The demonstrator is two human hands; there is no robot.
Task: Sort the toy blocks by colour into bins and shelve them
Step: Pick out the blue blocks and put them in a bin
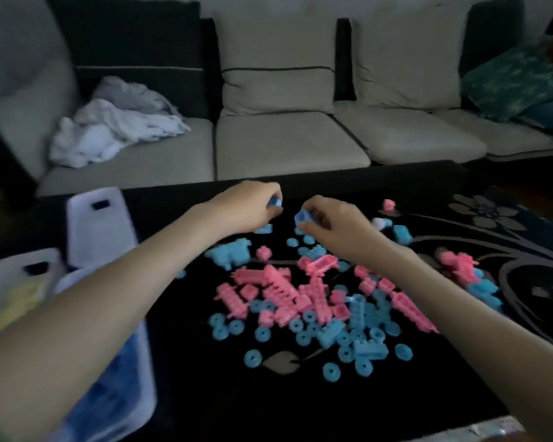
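Knobbly plastic blocks, pink (288, 295) and blue (361, 330), lie mixed in a heap with small blue rings (253, 358) on a black rug (224, 397) patterned with grey flowers. The left hand (246, 207) pinches a blue piece (274, 203) at the heap's far edge; the right hand (329, 223) grips another blue block (301, 216). Left of the heap stand white bins: one (147, 362) under the left forearm holds blue pieces, one (0, 282) holds something yellow, blurred, and the contents of the far bin (99, 224) are hidden. Behind is a beige cushioned sofa (288, 141) bearing crumpled white cloth (109, 129).

Bare forearms (87, 314), no sleeves, no jewellery
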